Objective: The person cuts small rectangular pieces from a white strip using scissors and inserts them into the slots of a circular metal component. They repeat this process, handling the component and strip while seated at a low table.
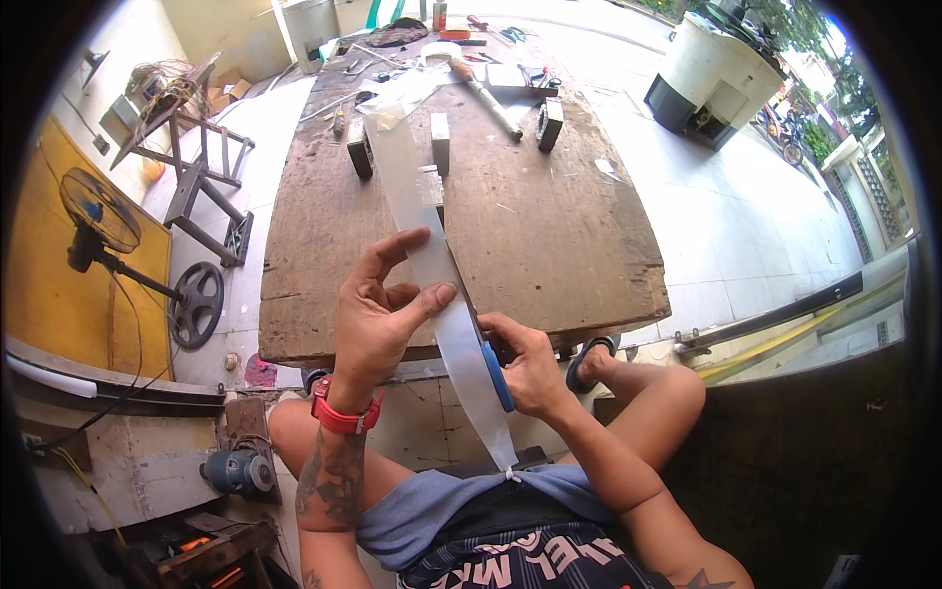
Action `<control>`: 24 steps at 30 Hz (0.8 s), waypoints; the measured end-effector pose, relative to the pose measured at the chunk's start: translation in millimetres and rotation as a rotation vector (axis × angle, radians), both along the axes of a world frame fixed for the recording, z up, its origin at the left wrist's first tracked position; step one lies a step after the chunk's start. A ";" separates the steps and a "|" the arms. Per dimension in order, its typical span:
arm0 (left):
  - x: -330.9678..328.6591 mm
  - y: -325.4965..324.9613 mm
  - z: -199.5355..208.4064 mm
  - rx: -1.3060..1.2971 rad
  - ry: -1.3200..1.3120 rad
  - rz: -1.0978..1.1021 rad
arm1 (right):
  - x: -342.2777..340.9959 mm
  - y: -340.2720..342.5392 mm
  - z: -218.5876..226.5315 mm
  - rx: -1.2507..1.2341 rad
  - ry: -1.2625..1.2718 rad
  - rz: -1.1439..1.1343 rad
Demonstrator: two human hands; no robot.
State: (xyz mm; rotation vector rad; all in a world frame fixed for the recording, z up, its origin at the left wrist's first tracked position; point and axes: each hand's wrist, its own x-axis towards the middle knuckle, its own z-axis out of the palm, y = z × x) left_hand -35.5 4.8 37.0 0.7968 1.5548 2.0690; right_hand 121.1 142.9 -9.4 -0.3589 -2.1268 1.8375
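Note:
A long, translucent whitish strip (461, 344) runs from the far part of the table down to my lap. My left hand (378, 309) is closed on it, thumb on top and index finger along its left side. In my right hand (530, 368) are scissors with a blue handle (497, 378), held against the strip's right edge. Their dark blade lies along that edge, pointing away from me; how far the blades are parted is hidden. Beyond my hands, the strip's far end passes by a metal block (360, 155), and a second block (441, 142) stands to its right.
The worn wooden table (549, 236) also bears a third block (549, 126), a wooden-handled tool (486, 98), a white roll (439, 51) and several scraps. A standing fan (98, 221) is at the left. A blue motor (235, 472) sits low left. A white tub-like appliance (711, 79) stands far right.

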 end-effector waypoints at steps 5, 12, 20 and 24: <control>1.7 -0.2 1.9 -0.012 0.006 -0.018 | -0.1 1.2 0.8 -0.023 -0.003 0.010; 9.1 1.9 2.4 0.005 -0.036 -0.043 | -0.3 1.2 1.9 -0.055 0.020 -0.001; 14.6 2.3 3.6 -0.039 -0.078 -0.069 | -0.6 4.2 -0.2 -0.018 0.033 -0.021; 15.4 2.8 5.0 -0.061 -0.076 -0.085 | 0.2 4.8 -0.2 -0.037 0.028 -0.018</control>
